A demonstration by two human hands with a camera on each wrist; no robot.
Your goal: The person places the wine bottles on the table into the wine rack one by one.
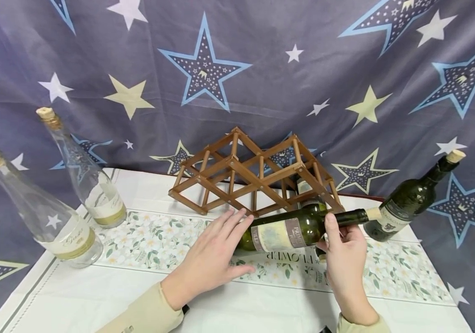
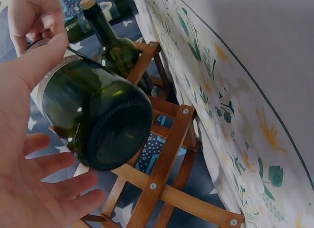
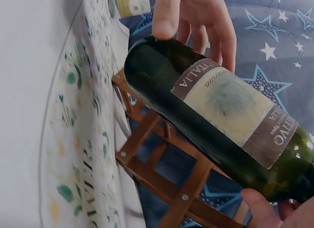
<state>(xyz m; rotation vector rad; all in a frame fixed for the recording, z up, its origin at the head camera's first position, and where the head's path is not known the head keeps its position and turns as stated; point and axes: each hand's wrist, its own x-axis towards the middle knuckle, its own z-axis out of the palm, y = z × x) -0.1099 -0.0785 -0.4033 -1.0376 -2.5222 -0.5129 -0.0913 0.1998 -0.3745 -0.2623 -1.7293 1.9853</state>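
Bright and fairly even in the head view, palest on the table (image 1: 254,314), with soft shadow toward its front edge. Stretched outward near the table's left and right edges. Dimmer and slightly soft in both wrist views, with small glints on the green bottle (image 2: 98,112).

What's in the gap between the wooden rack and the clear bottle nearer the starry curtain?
No object: the head view shows only bare, flower-patterned tablecloth between the wooden rack and that clear bottle.
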